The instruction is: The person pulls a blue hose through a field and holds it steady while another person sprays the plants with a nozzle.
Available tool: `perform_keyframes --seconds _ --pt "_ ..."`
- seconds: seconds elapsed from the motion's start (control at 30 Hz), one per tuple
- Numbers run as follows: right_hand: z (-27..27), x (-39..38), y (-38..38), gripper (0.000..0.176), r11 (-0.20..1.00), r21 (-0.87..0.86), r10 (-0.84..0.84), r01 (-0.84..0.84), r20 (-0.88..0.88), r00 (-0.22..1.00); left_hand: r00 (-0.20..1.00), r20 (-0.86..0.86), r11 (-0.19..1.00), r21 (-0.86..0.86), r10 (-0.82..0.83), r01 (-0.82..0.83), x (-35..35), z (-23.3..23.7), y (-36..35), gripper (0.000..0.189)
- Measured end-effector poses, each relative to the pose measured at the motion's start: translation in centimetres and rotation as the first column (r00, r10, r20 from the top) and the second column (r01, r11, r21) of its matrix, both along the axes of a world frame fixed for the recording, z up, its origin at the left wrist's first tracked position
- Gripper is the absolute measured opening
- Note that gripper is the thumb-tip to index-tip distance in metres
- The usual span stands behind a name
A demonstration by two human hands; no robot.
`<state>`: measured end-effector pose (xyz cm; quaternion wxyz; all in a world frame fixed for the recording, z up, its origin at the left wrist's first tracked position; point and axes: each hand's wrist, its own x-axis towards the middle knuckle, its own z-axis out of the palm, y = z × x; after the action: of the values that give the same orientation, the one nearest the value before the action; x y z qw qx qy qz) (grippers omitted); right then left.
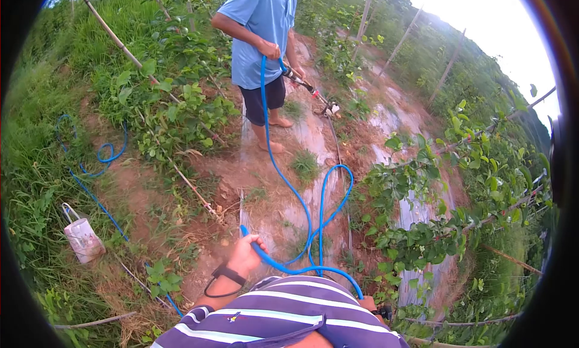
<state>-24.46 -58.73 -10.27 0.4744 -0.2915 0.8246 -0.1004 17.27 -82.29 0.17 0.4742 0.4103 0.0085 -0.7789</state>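
A blue hose (280, 266) runs across the front of my striped shirt. My left hand (246, 256), with a black band at the wrist, is closed round it near its upward bend. At my right side, my right hand (367, 303) is closed at the hose where it passes down beside the shirt; the shirt hides much of this hand. In front of me, loops of the hose lie on the ground and rise to another person (260, 40) in a blue shirt. That person holds the hose and a spray wand (310, 90) with a pale head pointing down.
Leafy plants on poles (114, 37) stand left and right of the path. Silvery plastic sheeting (416, 212) covers parts of the soil. A whitish bag (84, 239) sits in the grass at left, near more blue hose (99, 200). A thin dark pipe (339, 146) runs along the ground.
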Motion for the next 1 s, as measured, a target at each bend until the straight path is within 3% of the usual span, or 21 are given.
perform_keyframes --seconds 0.13,0.27,0.4,0.43,0.6,0.73,0.8,0.93,1.0 --pt "-0.9 -0.2 1.4 0.02 0.999 0.017 0.033 -0.032 -0.061 0.998 0.997 -0.045 0.998 0.001 -0.059 0.059 0.1 -0.7 -0.4 0.012" --pt "-1.8 -0.7 2.8 0.021 0.991 -0.009 -0.136 0.135 -0.01 0.991 0.996 -0.052 0.996 0.044 -0.075 0.077 -0.1 -0.4 -0.5 0.011" --pt "-3.0 -1.0 2.6 0.02 0.991 -0.001 -0.137 0.137 -0.011 0.991 0.996 -0.049 0.997 0.011 -0.076 0.076 -0.2 -0.7 -0.6 0.01" --pt "-3.2 -1.1 2.5 0.019 0.999 -0.008 -0.051 0.05 -0.076 0.996 0.997 -0.044 0.998 -0.006 -0.07 0.07 -0.4 -0.5 -0.7 0.01" --pt "-2.0 -0.3 1.4 0.021 0.994 -0.024 -0.107 0.106 -0.044 0.993 0.996 -0.043 0.996 -0.061 -0.075 0.072 -0.7 -0.2 -0.8 0.011" --pt "-3.0 -1.3 1.3 0.021 0.99 -0.06 -0.125 0.125 -0.003 0.992 0.998 -0.041 0.998 -0.042 -0.048 0.046 -1.1 0.6 -1.0 0.011" --pt "-3.7 -2.1 1.6 0.029 0.99 0.03 -0.134 0.134 -0.007 0.991 0.998 -0.037 0.998 -0.04 -0.041 0.039 -1.4 0.6 -1.1 0.012" --pt "-4.4 -3.1 1.9 0.03 0.989 0.026 -0.144 0.144 -0.013 0.99 0.999 -0.033 0.999 -0.026 -0.039 0.038 -2.2 0.6 -0.9 0.012" --pt "-4.2 -3.3 1.6 0.024 0.993 -0.014 -0.118 0.118 0.0 0.993 0.999 -0.022 0.999 -0.004 -0.038 0.038 -2.6 0.7 -0.7 0.012"
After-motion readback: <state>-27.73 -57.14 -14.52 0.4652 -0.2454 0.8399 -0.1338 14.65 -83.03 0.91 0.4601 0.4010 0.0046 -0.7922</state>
